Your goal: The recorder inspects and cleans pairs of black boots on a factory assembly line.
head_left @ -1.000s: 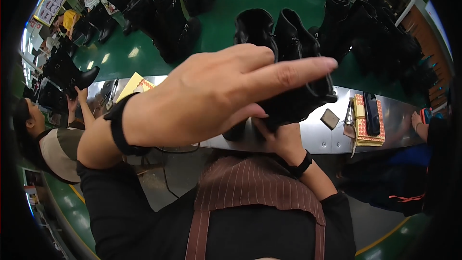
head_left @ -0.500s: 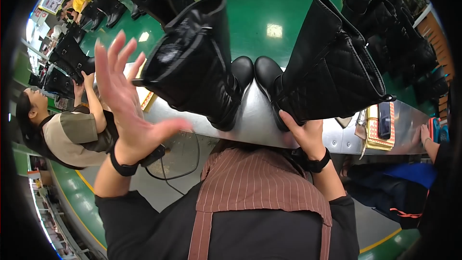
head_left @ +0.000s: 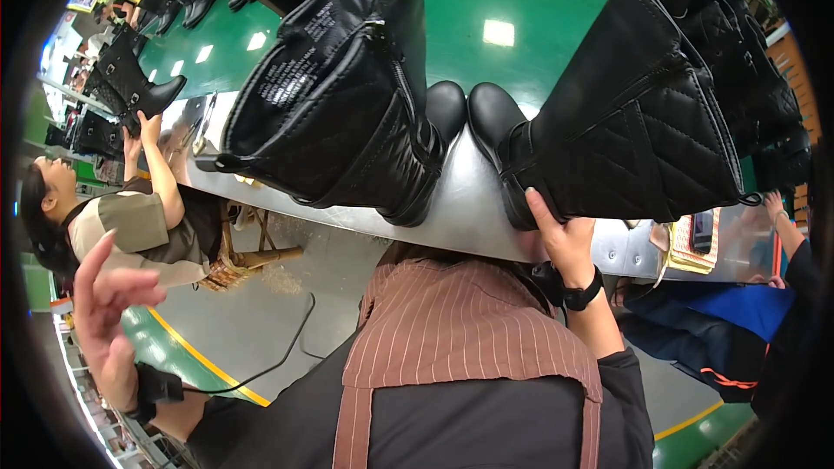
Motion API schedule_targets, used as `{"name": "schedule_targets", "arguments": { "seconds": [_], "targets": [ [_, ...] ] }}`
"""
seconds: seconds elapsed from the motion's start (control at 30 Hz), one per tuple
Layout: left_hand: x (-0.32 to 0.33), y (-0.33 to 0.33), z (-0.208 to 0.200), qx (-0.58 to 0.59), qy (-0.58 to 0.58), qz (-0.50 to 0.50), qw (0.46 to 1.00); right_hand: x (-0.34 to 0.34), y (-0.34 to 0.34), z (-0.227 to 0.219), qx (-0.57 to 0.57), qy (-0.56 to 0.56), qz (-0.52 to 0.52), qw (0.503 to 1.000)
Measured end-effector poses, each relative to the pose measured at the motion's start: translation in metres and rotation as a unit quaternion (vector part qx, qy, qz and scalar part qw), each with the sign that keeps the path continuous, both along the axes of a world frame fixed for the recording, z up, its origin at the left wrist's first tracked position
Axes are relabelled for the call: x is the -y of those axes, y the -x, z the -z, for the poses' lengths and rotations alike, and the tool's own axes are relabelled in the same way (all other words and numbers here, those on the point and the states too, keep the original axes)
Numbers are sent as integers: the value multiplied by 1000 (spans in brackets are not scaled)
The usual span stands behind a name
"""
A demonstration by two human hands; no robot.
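Two tall black boots stand side by side on a metal bench, toes turned toward each other and away from me. The left boot (head_left: pixel 347 126) leans left, its wide top showing a dark lining with pale print; the right boot (head_left: pixel 621 113) leans right and has a quilted panel. My right hand (head_left: pixel 569 247) grips the right boot low at the heel, thumb along its back, the other fingers partly hidden. Out at the far left my left hand (head_left: pixel 113 317) is raised with nothing in it, fingers apart and slightly bent, away from both boots.
The metal bench (head_left: pixel 473 191) runs across in front of me. A phone (head_left: pixel 702 233) lies on papers at its right. On the left, a co-worker (head_left: pixel 122 217) lifts a black boot (head_left: pixel 139 78). More boots (head_left: pixel 730 61) stand at far right, beyond another person's arm (head_left: pixel 789 230).
My left hand has swung from beside the left boot down to the far left. The boots look larger and nearer; my right hand stays on the right boot.
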State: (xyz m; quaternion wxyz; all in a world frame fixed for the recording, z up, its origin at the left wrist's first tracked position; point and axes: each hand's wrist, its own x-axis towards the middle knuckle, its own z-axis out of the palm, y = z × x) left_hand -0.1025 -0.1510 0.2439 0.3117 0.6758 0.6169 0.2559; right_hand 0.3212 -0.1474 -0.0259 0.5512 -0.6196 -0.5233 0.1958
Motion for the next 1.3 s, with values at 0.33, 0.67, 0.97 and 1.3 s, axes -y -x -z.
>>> {"name": "schedule_targets", "arguments": {
  "seconds": [0.33, 0.67, 0.97, 1.3],
  "targets": [
    [-108, -87, 119, 164, -389, 177, 889, 10, -23, -13, -48, -99, 111, 988],
    [-120, -142, 59, 21, -432, 261, 863, 54, -24, -65, 290, 197, 181, 919],
    [-105, -150, 55, -7, -460, 302, 835, 19, 24, -135, 7, -20, -148, 989],
    [-114, -151, 40, -56, -435, 365, 821, -61, 60, -166, -94, -93, -177, 975]
  ]
}}
